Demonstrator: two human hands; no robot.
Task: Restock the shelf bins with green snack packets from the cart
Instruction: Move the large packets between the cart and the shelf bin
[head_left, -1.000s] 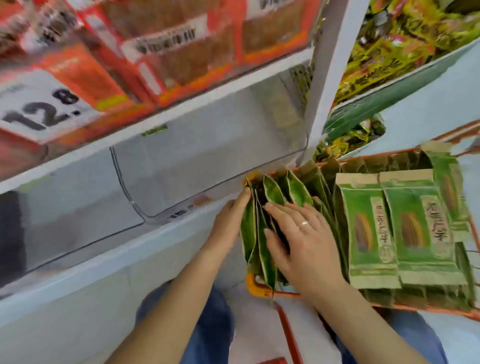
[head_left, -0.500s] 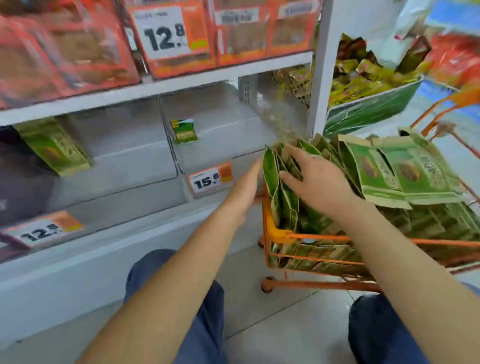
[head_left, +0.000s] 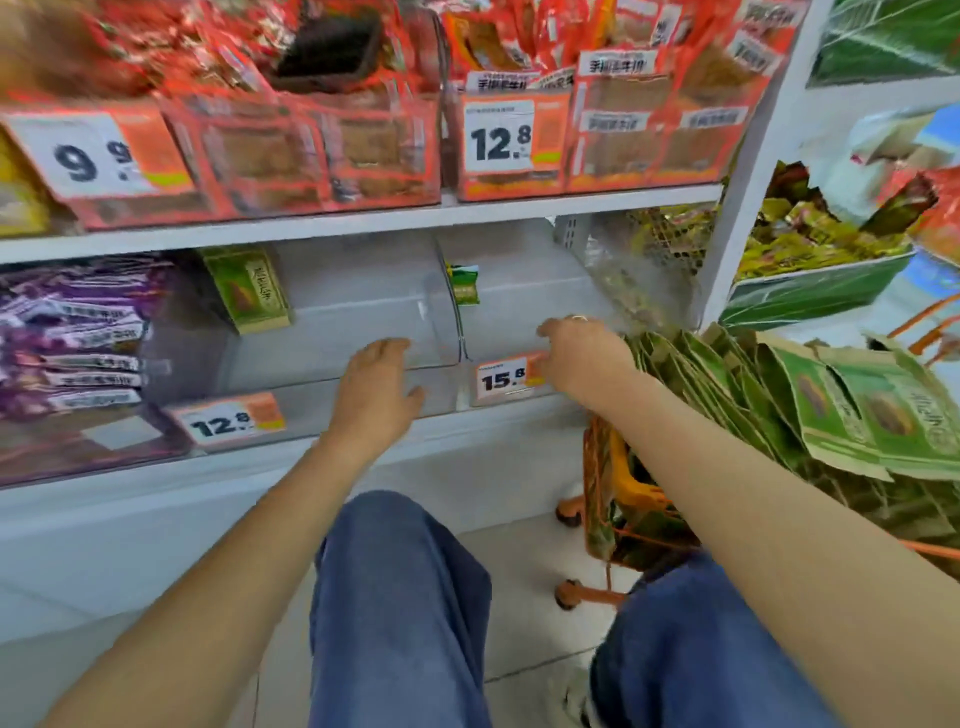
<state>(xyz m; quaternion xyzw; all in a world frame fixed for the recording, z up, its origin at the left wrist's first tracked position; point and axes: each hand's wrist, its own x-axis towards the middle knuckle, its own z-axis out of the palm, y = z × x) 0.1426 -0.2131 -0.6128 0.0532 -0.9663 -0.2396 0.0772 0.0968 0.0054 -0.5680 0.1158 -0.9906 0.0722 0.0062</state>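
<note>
Bins (head_left: 363, 317) nearly bare, cart (head_left: 618, 483) beside them full; our left hand (head_left: 371, 389) relaxed, right hand (head_left: 582, 353) empty-looking, grip unclear.

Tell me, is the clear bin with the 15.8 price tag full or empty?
Nearly empty: through the clear bin only one small green packet shows at its back left; the right hand covers part of its front.

Counts: two clear bins (head_left: 363, 332) ahead of hands, one green packet (head_left: 254, 291) in each; four price tags (head_left: 501, 376); one orange cart (head_left: 618, 499) right of hands.

Price tags (head_left: 500, 136): 9.9, 12.8, 15.8
</note>
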